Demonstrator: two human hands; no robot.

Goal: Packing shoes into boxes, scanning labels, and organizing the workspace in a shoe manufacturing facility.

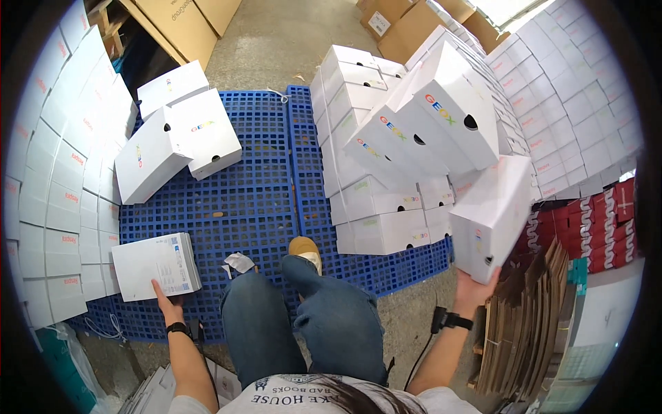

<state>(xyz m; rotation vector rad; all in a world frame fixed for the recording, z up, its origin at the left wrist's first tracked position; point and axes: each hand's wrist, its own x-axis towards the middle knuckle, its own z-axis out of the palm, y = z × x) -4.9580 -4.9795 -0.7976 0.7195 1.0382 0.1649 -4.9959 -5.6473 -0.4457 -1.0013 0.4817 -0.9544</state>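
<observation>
My left hand (169,303) is at the near edge of a white stack with layered edges (153,268), low on the left. Its thumb lies on the face and the other fingers are partly hidden at the edge. My right hand (477,287) grips the lower end of a white shoebox (491,214), which is tilted up at the right. That shoebox has coloured lettering and a dark finger hole. Just left of it, more white shoeboxes (441,117) lean in a slanted row on top of a strapped pile of shoeboxes (379,231).
Blue plastic pallets (255,186) lie underfoot, with three loose shoeboxes (205,134) at the far left and crumpled paper (239,262) near my legs. White boxes (62,186) wall the left side. Red boxes (586,224) and flattened cardboard (517,331) stand at the right.
</observation>
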